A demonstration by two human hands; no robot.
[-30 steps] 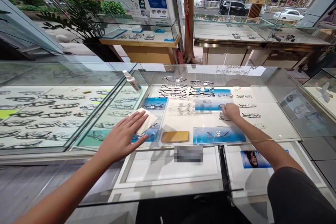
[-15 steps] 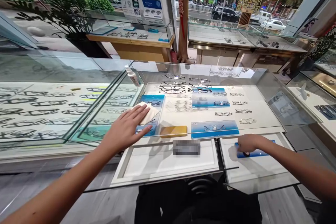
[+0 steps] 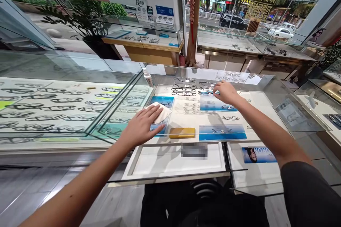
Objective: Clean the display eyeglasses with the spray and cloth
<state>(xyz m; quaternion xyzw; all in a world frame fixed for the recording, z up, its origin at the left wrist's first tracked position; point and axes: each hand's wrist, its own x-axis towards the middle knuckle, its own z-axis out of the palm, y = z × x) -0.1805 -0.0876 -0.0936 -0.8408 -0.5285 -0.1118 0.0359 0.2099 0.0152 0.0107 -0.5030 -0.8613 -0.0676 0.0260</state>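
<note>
My left hand lies flat with its fingers stretched over a folded white cloth on the glass counter top. Stretched to the far part of the counter, my right hand has its fingers bent together at the right end of a pair of eyeglasses. The fingertips partly cover that end. To their left, more dark-framed eyeglasses sit in a short column. A white spray bottle stands beyond my left hand.
Inside the case are a yellow glasses case, a blue display card and more eyeglasses. Two white drawers stand out below; a blue card lies in the right drawer. Glass edges divide the counter at left.
My right hand has left the blue card in the right drawer and moved up and away to the eyeglasses. My left hand stays on the cloth. The view has shifted slightly.
</note>
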